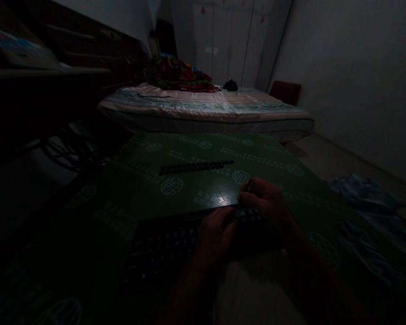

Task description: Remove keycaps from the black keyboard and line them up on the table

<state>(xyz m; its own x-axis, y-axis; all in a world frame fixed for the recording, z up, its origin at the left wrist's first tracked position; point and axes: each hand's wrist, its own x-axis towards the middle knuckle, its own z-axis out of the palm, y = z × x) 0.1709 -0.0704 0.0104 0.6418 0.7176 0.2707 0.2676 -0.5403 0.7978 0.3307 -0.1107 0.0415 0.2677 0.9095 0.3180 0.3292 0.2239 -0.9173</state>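
Note:
A black keyboard [165,241] lies at a slant on the green tabletop near me. My left hand [214,237] rests on its middle, fingers curled and pressed to the keys near the far edge. Over the far right part of the keyboard, my right hand [262,196] is closed in a pinch. Between its fingertips shows a small dark piece that looks like a keycap [251,183], though the dim light hides its details. Beyond the keyboard, loose black keycaps [196,167] are lined up in rows. Both hands cover part of the keys.
The green table [138,194] bears white globe prints and lettering. Past its far edge stands a bed [206,108] with a red patterned blanket [182,74]. Crumpled cloth [365,192] lies at the right. A dark shelf [47,72] juts in from the left.

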